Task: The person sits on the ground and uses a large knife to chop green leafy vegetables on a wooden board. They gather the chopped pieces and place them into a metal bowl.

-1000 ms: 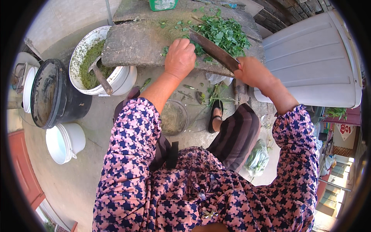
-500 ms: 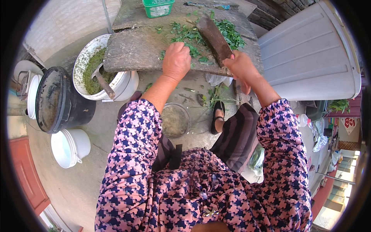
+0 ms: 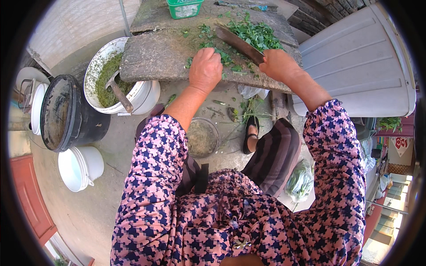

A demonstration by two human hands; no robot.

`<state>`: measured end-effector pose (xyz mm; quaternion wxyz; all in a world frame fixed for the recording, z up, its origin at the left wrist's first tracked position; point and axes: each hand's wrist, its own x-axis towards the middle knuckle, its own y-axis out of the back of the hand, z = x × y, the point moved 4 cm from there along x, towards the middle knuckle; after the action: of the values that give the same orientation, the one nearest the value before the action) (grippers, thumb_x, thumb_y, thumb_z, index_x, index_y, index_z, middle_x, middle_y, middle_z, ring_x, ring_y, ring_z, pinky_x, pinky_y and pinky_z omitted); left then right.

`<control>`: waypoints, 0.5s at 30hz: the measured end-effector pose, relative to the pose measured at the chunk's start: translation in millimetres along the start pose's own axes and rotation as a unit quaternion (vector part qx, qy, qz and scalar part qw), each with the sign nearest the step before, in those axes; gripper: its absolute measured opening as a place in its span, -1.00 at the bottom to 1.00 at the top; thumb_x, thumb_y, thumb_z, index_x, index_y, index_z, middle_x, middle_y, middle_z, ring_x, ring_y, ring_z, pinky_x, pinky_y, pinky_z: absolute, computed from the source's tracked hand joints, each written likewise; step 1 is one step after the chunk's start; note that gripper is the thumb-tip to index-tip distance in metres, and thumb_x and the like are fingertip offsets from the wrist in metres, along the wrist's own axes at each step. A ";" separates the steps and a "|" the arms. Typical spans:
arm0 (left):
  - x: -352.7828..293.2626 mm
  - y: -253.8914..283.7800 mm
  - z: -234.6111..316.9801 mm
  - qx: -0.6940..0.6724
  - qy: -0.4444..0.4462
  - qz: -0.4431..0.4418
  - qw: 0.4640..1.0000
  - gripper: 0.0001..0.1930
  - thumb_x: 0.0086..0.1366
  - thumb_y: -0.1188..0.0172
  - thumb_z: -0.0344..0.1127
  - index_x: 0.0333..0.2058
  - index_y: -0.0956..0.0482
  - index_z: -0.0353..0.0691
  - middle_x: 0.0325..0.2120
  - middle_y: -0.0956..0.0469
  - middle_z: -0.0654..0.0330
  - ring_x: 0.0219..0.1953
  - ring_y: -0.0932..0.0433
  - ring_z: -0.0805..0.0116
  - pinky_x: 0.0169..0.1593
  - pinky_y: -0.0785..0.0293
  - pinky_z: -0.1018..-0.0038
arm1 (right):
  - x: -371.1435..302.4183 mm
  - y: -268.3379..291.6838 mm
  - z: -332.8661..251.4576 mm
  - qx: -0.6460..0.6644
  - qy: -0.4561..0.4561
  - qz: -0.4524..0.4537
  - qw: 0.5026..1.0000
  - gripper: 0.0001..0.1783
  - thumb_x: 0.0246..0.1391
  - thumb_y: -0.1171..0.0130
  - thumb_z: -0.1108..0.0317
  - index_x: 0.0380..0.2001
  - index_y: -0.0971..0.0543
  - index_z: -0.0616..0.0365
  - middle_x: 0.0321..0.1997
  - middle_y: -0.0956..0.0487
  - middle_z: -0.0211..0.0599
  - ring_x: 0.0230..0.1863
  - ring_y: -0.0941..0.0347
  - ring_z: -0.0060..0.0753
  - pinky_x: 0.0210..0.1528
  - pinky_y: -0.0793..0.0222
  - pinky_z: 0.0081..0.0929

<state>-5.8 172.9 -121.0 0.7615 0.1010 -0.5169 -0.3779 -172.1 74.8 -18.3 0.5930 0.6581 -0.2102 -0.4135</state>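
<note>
My right hand (image 3: pixel 280 65) grips a dark, rusty cleaver (image 3: pixel 240 45) by its handle. The blade slants up and to the left over a worn wooden board (image 3: pixel 155 55). Behind and beside the blade lies a heap of chopped green leaves (image 3: pixel 259 34), with loose scraps strewn toward the board's near edge. At that edge, left of the cleaver, my left hand (image 3: pixel 206 68) is closed in a fist. Its curled fingers face away, so anything in them is hidden. Blade and left hand are apart.
Left of the board stands a white bucket (image 3: pixel 91 73) of green mash, a small hoe-like tool (image 3: pixel 119 93) in it. Nearby are a black bucket (image 3: pixel 95 126) and a white pail (image 3: pixel 93 162). A green basket (image 3: pixel 185 9) sits at the back; a large grey bin (image 3: pixel 355 62) stands right.
My right hand has moved up and slightly right, and the cleaver has swung flatter, its tip farther left. My left hand has barely shifted. More of the leaf heap shows.
</note>
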 end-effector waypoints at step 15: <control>-3.1 -0.4 -4.5 -0.026 0.047 0.007 0.999 -0.88 0.04 -0.20 -0.46 -0.39 -0.52 -0.28 -0.36 -0.47 0.04 -0.25 -0.47 -0.03 -0.14 -0.44 0.18 | -58.3 14.0 -5.5 0.154 0.026 -0.008 0.988 -0.64 -0.01 -0.20 0.16 -0.41 -0.46 0.30 -0.42 -0.56 0.20 -0.29 -0.50 0.27 -0.23 -0.40 -0.04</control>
<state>-2.7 173.7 -125.4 0.7898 0.0946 -0.4715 -0.3806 -197.9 119.9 12.0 0.4861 0.7539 -0.2506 -0.3641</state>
